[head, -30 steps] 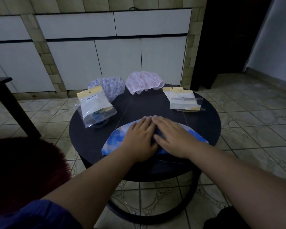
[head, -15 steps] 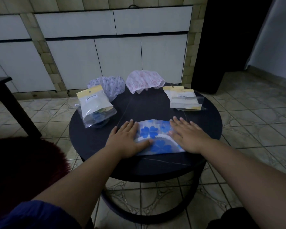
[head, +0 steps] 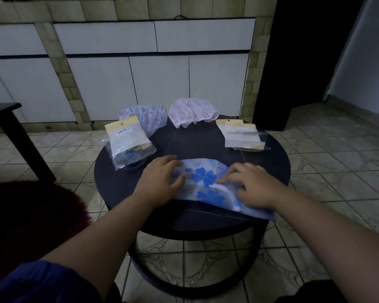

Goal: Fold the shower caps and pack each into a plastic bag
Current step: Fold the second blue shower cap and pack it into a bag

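On the near part of the round dark table [head: 123, 189], a blue-flowered shower cap [head: 206, 182] is pressed flat. Its left edge is covered by the left hand [head: 160, 180], laid palm down with fingers together. Its right part is held down by the right hand [head: 254, 184], fingers bent, tips touching the plastic. Farther back, two filled plastic bags [head: 127, 143] and two loose caps [head: 193, 112] are seen.
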